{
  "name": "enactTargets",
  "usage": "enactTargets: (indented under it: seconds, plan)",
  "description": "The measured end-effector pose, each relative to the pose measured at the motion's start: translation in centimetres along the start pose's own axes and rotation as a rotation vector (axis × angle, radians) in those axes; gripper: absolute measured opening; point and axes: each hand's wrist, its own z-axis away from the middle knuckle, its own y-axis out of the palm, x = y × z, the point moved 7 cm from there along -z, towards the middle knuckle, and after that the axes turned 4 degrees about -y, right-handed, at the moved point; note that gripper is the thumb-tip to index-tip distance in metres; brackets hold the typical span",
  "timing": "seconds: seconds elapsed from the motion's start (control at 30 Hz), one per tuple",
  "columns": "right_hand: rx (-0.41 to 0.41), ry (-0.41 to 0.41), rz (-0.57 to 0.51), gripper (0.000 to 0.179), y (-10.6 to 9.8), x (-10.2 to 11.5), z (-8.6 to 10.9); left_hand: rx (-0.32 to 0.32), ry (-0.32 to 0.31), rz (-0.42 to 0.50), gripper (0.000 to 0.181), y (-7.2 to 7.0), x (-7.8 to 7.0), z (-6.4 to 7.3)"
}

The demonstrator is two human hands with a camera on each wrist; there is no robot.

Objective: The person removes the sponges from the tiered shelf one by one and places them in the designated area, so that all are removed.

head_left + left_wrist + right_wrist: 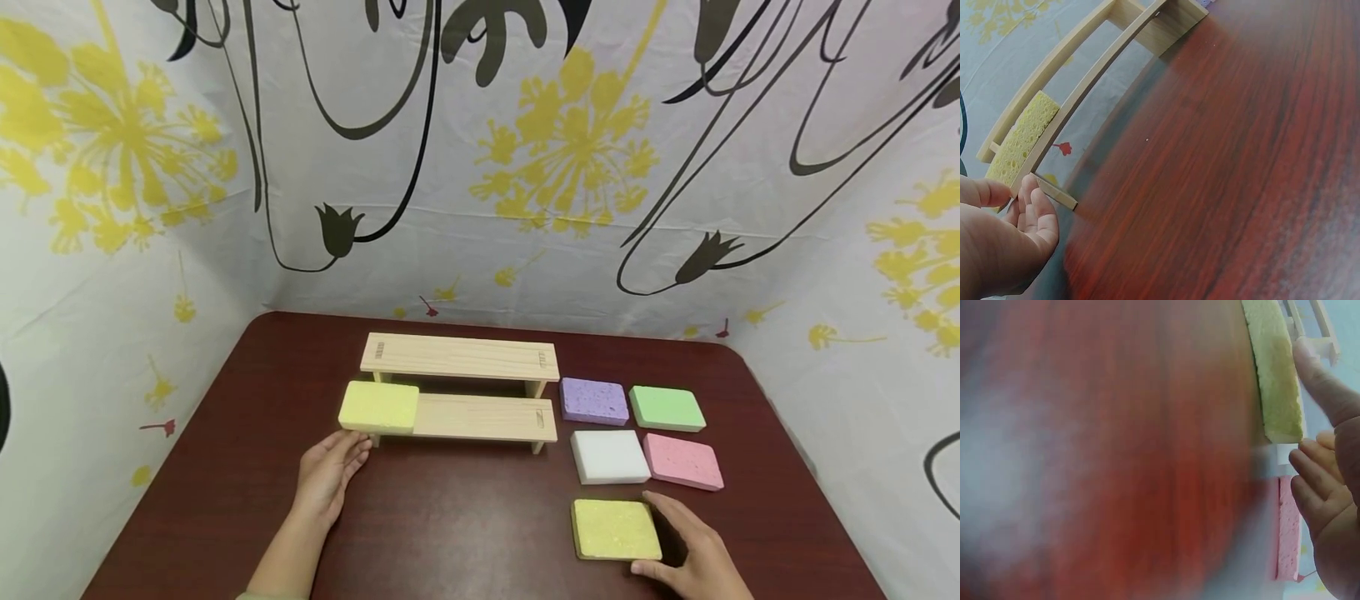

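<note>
My left hand (330, 471) is at the front left corner of the lower wooden shelf (480, 417). Its thumb lies against the front edge of a light yellow sponge (378, 407), which rests on that shelf's left end. In the left wrist view the other fingers bend beside the shelf's edge and its leg (1057, 192); whether they pinch sponge or board I cannot tell. My right hand (693, 546) holds a darker yellow sponge (617, 530) by its right end, thumb at the near edge and forefinger at the far corner.
A taller wooden shelf (457, 357) stands behind the lower one. Right of the shelves lie a purple sponge (594, 401), a green sponge (667, 408), a white sponge (610, 457) and a pink sponge (683, 461). A patterned curtain (450, 183) closes off the dark red table (450, 517).
</note>
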Motion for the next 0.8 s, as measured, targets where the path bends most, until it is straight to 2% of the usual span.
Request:
enactTargets:
  seconds: [0.23, 0.33, 0.53, 0.8]
  plan:
    - [-0.132, -0.133, -0.099, 0.088, -1.0, 1.8, -2.4, -0.016, -0.004, -0.012, 0.022, -0.2, 0.0, 0.1]
    - [-0.159, -0.115, -0.102, 0.084, -1.3, 2.6, -3.7, -0.009, 0.001, -0.017, 0.028, -0.2, 0.0, 0.0]
    - [-0.162, -0.079, -0.124, 0.073, -0.9, 4.2, -6.4, -0.001, 0.005, -0.029, 0.034, 0.0, -0.1, 0.0]
    - [-0.194, -0.074, -0.174, 0.069, 0.4, 6.3, -9.0, 0.001, -0.002, -0.024, 0.029, 0.0, -0.1, 0.1]
